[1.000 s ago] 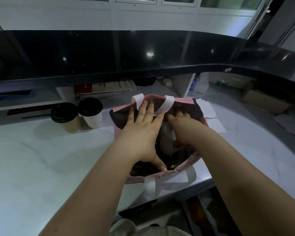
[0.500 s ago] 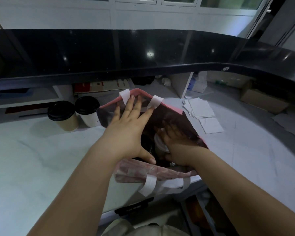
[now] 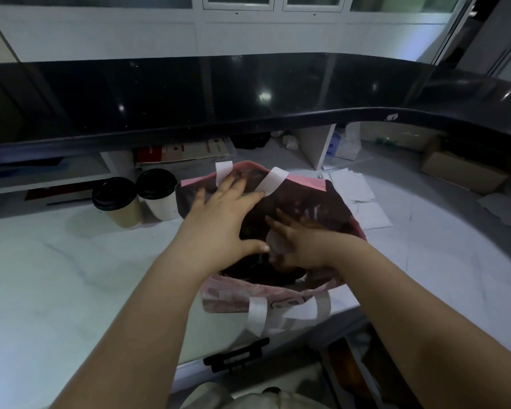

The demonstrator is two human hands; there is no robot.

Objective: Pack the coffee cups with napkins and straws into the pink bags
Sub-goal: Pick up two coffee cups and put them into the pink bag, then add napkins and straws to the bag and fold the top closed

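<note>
Left hand (image 3: pixel 219 228) is laid flat over the mouth of the pink bag (image 3: pixel 239 296), fingers straight and spread. The fingertips are pressed against the far rim between the two white handle strips (image 3: pixel 273 180). It is judged that the rim is pushed back in this way so that the mouth is held wide. The right hand (image 3: pixel 307 246) is lowered inside the bag, its fingers spread and fairly straight over a pale round lid (image 3: pixel 276 245), taken to be that of a cup being seated; no curl round it is seen. The bag is stood on the desk (image 3: pixel 56 276) at its near edge. Left of the bag, a brown cup (image 3: pixel 117 203) and a white cup (image 3: pixel 157 193), both black-lidded, are set side by side and unpacked. Right of the bag, loose napkins (image 3: pixel 351 187) are spread within reach. No straws could be made out.
</note>
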